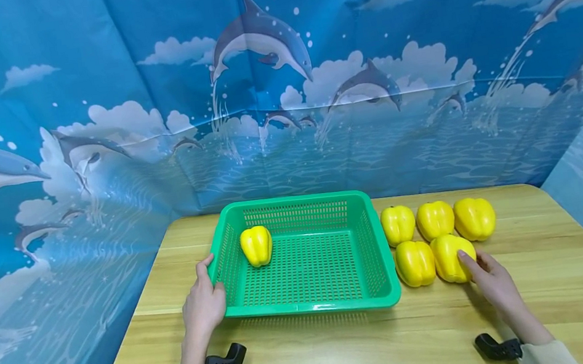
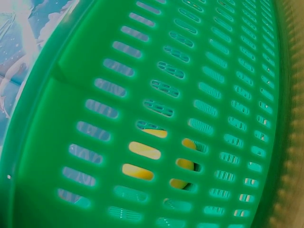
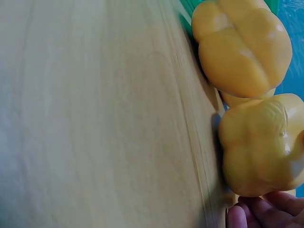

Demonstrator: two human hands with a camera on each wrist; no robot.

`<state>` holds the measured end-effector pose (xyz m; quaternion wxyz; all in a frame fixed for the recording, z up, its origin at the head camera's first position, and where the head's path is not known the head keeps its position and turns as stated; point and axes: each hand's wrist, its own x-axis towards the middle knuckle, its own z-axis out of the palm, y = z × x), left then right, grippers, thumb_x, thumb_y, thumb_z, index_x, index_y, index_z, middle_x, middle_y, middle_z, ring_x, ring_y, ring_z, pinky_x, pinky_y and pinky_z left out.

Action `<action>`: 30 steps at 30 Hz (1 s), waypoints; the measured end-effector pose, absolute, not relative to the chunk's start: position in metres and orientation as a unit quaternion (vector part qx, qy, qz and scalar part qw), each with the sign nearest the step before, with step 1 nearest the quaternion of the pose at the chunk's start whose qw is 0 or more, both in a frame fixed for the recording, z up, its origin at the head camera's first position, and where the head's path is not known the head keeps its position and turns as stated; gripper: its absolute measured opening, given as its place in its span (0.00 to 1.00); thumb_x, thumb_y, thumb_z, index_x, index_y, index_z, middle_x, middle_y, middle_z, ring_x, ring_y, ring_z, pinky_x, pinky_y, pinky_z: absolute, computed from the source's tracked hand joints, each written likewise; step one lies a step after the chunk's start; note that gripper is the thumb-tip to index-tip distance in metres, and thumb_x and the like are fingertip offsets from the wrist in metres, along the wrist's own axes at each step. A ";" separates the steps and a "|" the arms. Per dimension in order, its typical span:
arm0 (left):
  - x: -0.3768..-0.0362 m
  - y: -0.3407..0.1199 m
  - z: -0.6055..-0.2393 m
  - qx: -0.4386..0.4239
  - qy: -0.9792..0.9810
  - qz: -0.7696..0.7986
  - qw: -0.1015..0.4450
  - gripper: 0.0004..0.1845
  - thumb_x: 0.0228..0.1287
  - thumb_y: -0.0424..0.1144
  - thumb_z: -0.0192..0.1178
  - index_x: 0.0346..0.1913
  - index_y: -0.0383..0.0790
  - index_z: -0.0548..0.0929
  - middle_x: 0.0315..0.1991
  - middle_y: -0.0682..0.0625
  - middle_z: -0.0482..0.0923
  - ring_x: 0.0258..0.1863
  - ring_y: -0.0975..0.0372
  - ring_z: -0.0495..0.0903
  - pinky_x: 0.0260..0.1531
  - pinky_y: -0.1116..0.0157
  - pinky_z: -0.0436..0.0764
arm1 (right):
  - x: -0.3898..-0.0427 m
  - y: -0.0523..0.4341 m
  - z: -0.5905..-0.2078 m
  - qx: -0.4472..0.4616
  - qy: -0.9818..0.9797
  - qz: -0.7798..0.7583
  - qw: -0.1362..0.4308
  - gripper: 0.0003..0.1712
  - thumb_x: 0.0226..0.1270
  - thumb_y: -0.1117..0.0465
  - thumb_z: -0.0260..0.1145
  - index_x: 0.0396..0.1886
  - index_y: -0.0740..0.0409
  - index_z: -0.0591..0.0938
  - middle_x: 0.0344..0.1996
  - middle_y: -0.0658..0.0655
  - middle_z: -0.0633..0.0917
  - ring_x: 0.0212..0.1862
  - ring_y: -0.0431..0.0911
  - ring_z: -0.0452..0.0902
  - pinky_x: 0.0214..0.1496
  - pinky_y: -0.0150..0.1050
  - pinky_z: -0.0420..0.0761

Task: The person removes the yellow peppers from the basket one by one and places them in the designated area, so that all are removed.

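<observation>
A green slotted basket (image 1: 315, 309) stands mid-table with one yellow bell pepper (image 1: 256, 246) in its far left corner. My left hand (image 1: 212, 277) grips the basket's left rim near the front corner, thumb along the edge. The left wrist view is filled by the basket wall (image 2: 156, 71), with the pepper (image 2: 142, 150) showing through the slots. Several more yellow peppers lie right of the basket. My right hand (image 1: 471, 262) touches the front right pepper (image 1: 449, 258) with fairly straight fingers. In the right wrist view my fingertips (image 3: 259, 211) meet that pepper (image 3: 259, 147), beside another pepper (image 3: 242, 47).
The wooden table (image 1: 349, 354) has bare surface in front of the basket and at its right end. A blue dolphin-print backdrop (image 1: 278, 84) closes in the back and both sides. Three peppers (image 1: 433, 220) form a row behind the front two.
</observation>
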<state>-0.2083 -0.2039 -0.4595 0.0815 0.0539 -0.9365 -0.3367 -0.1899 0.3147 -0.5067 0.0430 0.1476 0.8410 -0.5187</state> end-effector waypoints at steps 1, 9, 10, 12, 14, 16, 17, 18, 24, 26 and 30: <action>-0.208 -0.204 -0.459 0.054 -0.936 -0.337 0.082 0.32 0.65 0.33 0.44 0.72 0.45 0.54 0.45 0.35 0.77 0.11 0.57 0.61 0.12 0.61 0.60 | -0.190 0.315 -0.507 0.147 0.841 -0.519 0.043 0.54 0.67 0.31 0.41 0.73 0.72 0.46 0.68 0.74 0.54 0.65 0.63 0.54 0.59 0.56 0.62; -0.209 -0.204 -0.460 0.056 -0.936 -0.337 0.082 0.32 0.65 0.33 0.44 0.72 0.45 0.54 0.45 0.34 0.77 0.11 0.56 0.61 0.12 0.61 0.60 | -0.191 0.314 -0.507 0.153 0.838 -0.522 0.035 0.53 0.68 0.32 0.41 0.73 0.70 0.45 0.69 0.74 0.52 0.66 0.63 0.53 0.58 0.52 0.66; -0.209 -0.204 -0.460 0.056 -0.937 -0.336 0.082 0.32 0.65 0.33 0.44 0.72 0.45 0.54 0.45 0.34 0.77 0.11 0.56 0.61 0.12 0.61 0.60 | -0.190 0.314 -0.507 0.151 0.840 -0.521 0.032 0.53 0.68 0.32 0.41 0.73 0.71 0.45 0.69 0.74 0.53 0.65 0.63 0.53 0.55 0.48 0.68; -0.209 -0.204 -0.460 0.056 -0.937 -0.335 0.082 0.32 0.65 0.33 0.44 0.72 0.44 0.55 0.46 0.34 0.77 0.11 0.56 0.61 0.12 0.61 0.60 | -0.190 0.313 -0.507 0.149 0.841 -0.520 0.028 0.52 0.68 0.33 0.42 0.73 0.71 0.46 0.68 0.74 0.54 0.65 0.62 0.54 0.50 0.38 0.70; -0.209 -0.205 -0.460 0.056 -0.937 -0.334 0.082 0.32 0.65 0.33 0.44 0.72 0.45 0.55 0.46 0.34 0.77 0.11 0.56 0.61 0.12 0.61 0.60 | -0.189 0.313 -0.507 0.146 0.843 -0.517 0.023 0.51 0.69 0.33 0.42 0.73 0.71 0.47 0.68 0.74 0.55 0.64 0.62 0.55 0.44 0.30 0.69; -0.208 -0.205 -0.460 0.056 -0.937 -0.336 0.081 0.32 0.65 0.33 0.44 0.72 0.45 0.54 0.48 0.33 0.76 0.11 0.56 0.60 0.12 0.61 0.60 | -0.189 0.312 -0.507 0.144 0.844 -0.517 0.020 0.51 0.69 0.34 0.42 0.72 0.72 0.47 0.67 0.74 0.56 0.64 0.62 0.56 0.41 0.27 0.68; -0.208 -0.205 -0.459 0.055 -0.937 -0.336 0.081 0.32 0.65 0.33 0.44 0.72 0.45 0.54 0.48 0.33 0.76 0.11 0.56 0.60 0.12 0.61 0.60 | -0.189 0.312 -0.507 0.145 0.843 -0.518 0.019 0.51 0.69 0.34 0.42 0.72 0.72 0.47 0.67 0.75 0.55 0.64 0.62 0.55 0.41 0.27 0.68; -0.208 -0.205 -0.459 0.055 -0.936 -0.337 0.081 0.32 0.65 0.33 0.44 0.72 0.45 0.54 0.48 0.33 0.76 0.11 0.56 0.60 0.12 0.61 0.60 | -0.189 0.312 -0.506 0.146 0.842 -0.519 0.019 0.51 0.69 0.34 0.42 0.72 0.72 0.47 0.67 0.75 0.55 0.64 0.62 0.55 0.42 0.28 0.67; -0.208 -0.204 -0.460 0.054 -0.936 -0.337 0.083 0.32 0.65 0.33 0.44 0.73 0.45 0.54 0.40 0.37 0.77 0.10 0.57 0.60 0.12 0.62 0.60 | -0.189 0.311 -0.508 0.152 0.835 -0.528 -0.002 0.50 0.70 0.35 0.43 0.72 0.73 0.48 0.66 0.75 0.57 0.63 0.61 0.57 0.38 0.23 0.67; -0.208 -0.204 -0.460 0.055 -0.937 -0.335 0.084 0.32 0.65 0.33 0.44 0.72 0.44 0.54 0.38 0.37 0.77 0.10 0.57 0.60 0.11 0.62 0.60 | -0.189 0.311 -0.510 0.154 0.834 -0.529 -0.014 0.49 0.70 0.36 0.44 0.71 0.74 0.49 0.65 0.75 0.58 0.61 0.61 0.58 0.36 0.21 0.67; -0.208 -0.204 -0.459 0.056 -0.937 -0.335 0.084 0.32 0.65 0.33 0.45 0.72 0.45 0.55 0.37 0.38 0.77 0.10 0.57 0.60 0.12 0.62 0.60 | -0.189 0.311 -0.513 0.167 0.825 -0.538 -0.042 0.47 0.71 0.38 0.46 0.71 0.74 0.51 0.64 0.72 0.61 0.55 0.56 0.61 0.36 0.23 0.70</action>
